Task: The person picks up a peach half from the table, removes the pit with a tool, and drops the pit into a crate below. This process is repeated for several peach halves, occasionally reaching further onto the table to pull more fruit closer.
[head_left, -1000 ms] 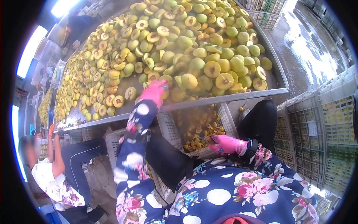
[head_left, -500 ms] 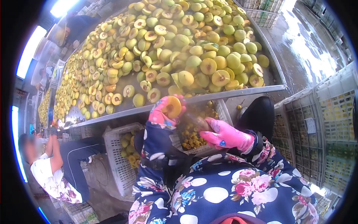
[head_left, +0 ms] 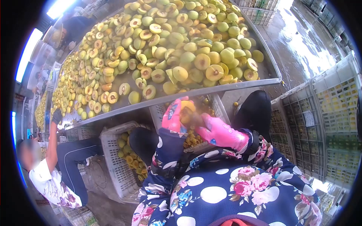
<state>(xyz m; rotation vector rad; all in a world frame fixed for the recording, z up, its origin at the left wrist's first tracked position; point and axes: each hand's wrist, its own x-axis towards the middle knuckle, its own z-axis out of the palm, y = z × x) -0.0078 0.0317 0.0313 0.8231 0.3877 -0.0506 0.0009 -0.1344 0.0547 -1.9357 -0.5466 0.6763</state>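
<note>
My left hand (head_left: pixel 174 117), in a pink patterned glove, is closed around a yellow peach half (head_left: pixel 187 112) just below the metal table's edge. Close beside it, my right hand (head_left: pixel 223 132), also gloved in pink, is closed on a small hand tool. Blur and the fingers mostly hide the tool, whose end meets the fruit. Beneath both hands stands a white crate (head_left: pixel 221 110) holding small yellow-brown pieces. Many halved peaches (head_left: pixel 151 64) with brown centres cover the tabletop in front.
The metal table's raised rim (head_left: pixel 241 85) runs across in front of me. A white crate (head_left: pixel 110 160) of peach halves stands at my left. Stacked crates (head_left: pixel 313 120) rise at my right. A co-worker (head_left: pixel 49 177) sits at the left, one gloved hand at the table.
My left hand has shifted right with the peach half, bringing it against the tool in my right hand. The view has moved slightly. The co-worker's arm now reaches up to the table.
</note>
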